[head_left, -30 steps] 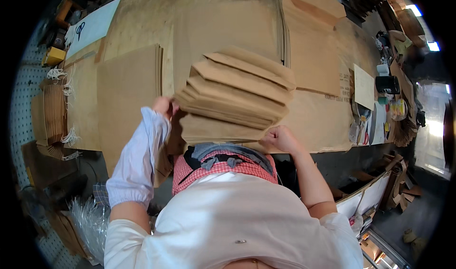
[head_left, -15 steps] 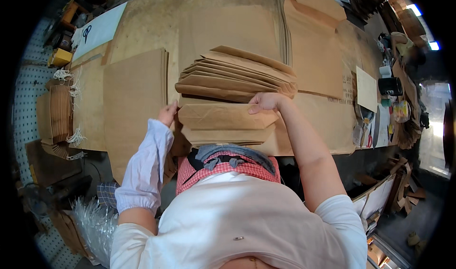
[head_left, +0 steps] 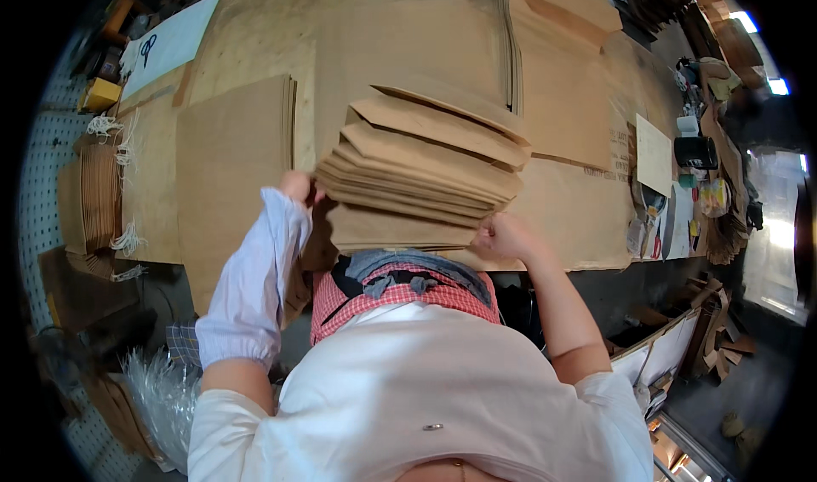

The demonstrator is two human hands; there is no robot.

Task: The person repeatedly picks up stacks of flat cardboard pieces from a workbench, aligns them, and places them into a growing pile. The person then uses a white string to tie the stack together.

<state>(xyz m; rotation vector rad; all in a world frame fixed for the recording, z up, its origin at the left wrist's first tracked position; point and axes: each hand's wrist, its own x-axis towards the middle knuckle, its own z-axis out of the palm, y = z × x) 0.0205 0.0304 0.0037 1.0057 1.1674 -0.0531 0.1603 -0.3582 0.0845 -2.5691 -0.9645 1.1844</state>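
Observation:
A fanned stack of brown paper bags [head_left: 425, 154] with folded bottoms lies in front of me, its folded ends overlapping in steps. My left hand [head_left: 299, 186], the arm in a pale sleeve cover, is closed at the stack's left edge; its fingertips are partly hidden. At the lower right corner of the stack, my right hand [head_left: 504, 235] is closed with its fingers curled against the bag edges. More bag paper lies flat between the stack and my waist.
A flat pile of brown paper [head_left: 234, 159] lies on the left, and larger brown bags [head_left: 562, 82] lie at the far right. Scissors [head_left: 147, 50] rest on a white sheet [head_left: 174, 44]. A bundle of bags with white cords [head_left: 94, 188] stands at the left edge.
My right hand has come down and a little right, from the top of the front bag to the stack's lower right corner. The bags have shifted toward me and fanned wider at the far side.

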